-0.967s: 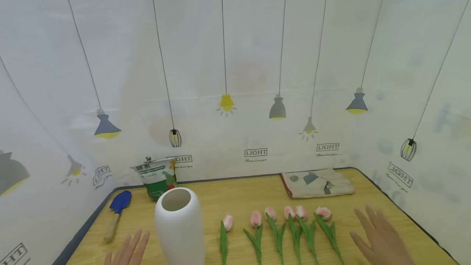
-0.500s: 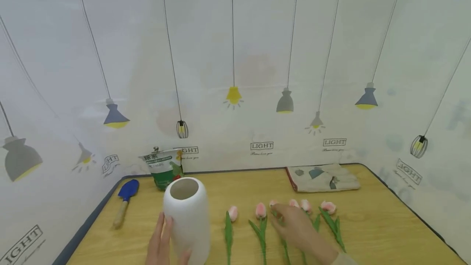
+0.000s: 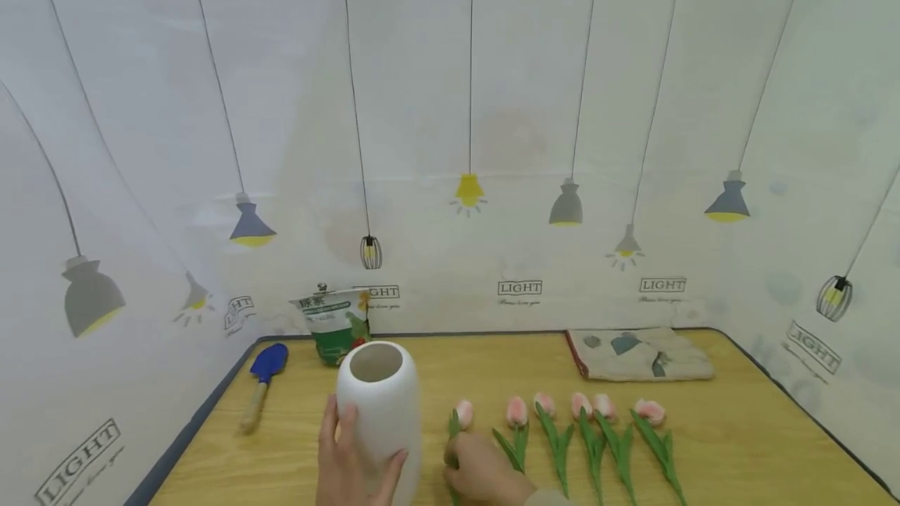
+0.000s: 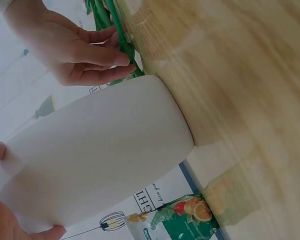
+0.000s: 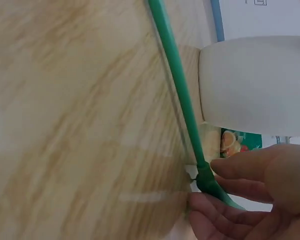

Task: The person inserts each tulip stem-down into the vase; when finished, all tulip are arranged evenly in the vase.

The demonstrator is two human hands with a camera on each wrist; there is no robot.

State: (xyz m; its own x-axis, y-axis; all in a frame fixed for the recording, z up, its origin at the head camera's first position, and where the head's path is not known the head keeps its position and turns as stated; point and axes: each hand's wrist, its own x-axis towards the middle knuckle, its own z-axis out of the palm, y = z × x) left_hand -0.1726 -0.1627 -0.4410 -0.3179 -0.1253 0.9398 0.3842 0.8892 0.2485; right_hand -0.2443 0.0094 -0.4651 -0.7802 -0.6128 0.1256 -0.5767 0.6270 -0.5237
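A tall white vase (image 3: 385, 428) stands upright on the wooden table. My left hand (image 3: 344, 459) grips its side, thumb in front and fingers round the left, as the left wrist view shows too. Just right of the vase lies a pink tulip (image 3: 463, 413), the leftmost in a row. My right hand (image 3: 485, 471) pinches it where the leaves join the stem; in the right wrist view the long green stem (image 5: 182, 90) runs close over the table from the fingertips. Several more pink tulips (image 3: 516, 412) lie side by side to the right.
A blue trowel (image 3: 269, 365) with a wooden handle lies at the left. Behind the vase stands a green and white bag (image 3: 333, 330). A folded patterned cloth (image 3: 640, 354) lies at the back right. Walls with printed lamps enclose the table (image 3: 759, 451).
My left hand has come from beside the vase onto its side. My right hand has swept left from the table's right side, over the tulips, to the leftmost one and taken hold of it.
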